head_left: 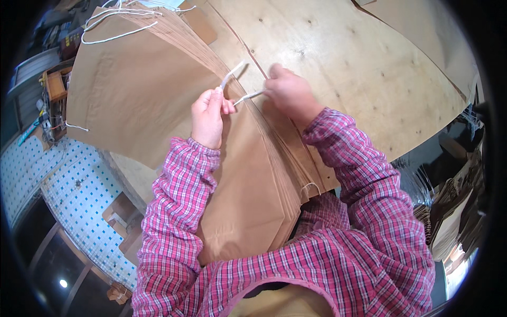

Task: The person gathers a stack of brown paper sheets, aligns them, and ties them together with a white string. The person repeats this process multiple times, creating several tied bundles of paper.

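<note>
A length of white cord (248, 97) runs between my hands above the edge of a thick stack of brown paper sheets or bags (158, 84). My left hand (210, 112) is closed in a pinch on the cord, whose free end sticks up beyond the thumb. Slightly blurred, my right hand (291, 94) is closed around the cord's other side, over the stack's right edge. The stack lies slanted across the table and reaches close to my body. More white cords (119, 24) lie loose over its far left end.
Under the stack is a pale wooden tabletop (364, 74). A sheet of brown paper (428, 37) lies at the far right. Small wooden boxes (56, 87) stand at the left, above a blue-dotted white surface (79, 174). Folded brown paper (459, 211) is piled at the right.
</note>
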A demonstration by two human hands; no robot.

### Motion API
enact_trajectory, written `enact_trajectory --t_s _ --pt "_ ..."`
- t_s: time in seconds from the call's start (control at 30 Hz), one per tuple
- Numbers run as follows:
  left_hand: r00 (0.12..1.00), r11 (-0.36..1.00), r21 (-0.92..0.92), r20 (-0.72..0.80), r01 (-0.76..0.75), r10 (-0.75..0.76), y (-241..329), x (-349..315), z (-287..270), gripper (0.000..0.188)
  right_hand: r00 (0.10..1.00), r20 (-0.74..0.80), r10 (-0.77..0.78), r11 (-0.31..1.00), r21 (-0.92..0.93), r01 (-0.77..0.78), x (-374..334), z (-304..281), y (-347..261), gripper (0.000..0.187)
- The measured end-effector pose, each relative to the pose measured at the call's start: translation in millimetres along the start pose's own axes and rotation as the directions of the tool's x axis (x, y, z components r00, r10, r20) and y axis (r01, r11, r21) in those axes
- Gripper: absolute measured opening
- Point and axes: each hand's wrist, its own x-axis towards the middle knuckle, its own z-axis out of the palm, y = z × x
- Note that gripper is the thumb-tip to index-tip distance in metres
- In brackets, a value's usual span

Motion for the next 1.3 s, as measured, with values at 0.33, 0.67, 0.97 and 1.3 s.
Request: enact_trajectory --t_s 0.33,0.67,0.97,1.3 --pt "0.977 0.873 0.465 -0.065 -0.149 0.201 16 -22 32 0.030 0.961 0.041 0.275 -0.222 0.975 0.022 -10 25 -64 0.028" --pt "0.572 0.499 0.395 0.773 -0.772 0.274 142 -108 -11 0.017 0.740 -0.175 -0.649 0.632 0.418 0.653 -16 -70 -146 0.012" --pt "0.922 0.752 0.569 0.364 -0.333 0.133 68 -76 -29 0.022 0.998 0.031 -0.063 0.850 0.526 0.037 3 -63 -81 0.030" --pt "0.906 0.908 0.289 0.381 -0.304 0.183 57 -58 51 0.028 0.936 -0.246 -0.252 0.948 0.134 0.290 -19 -3 -47 0.019"
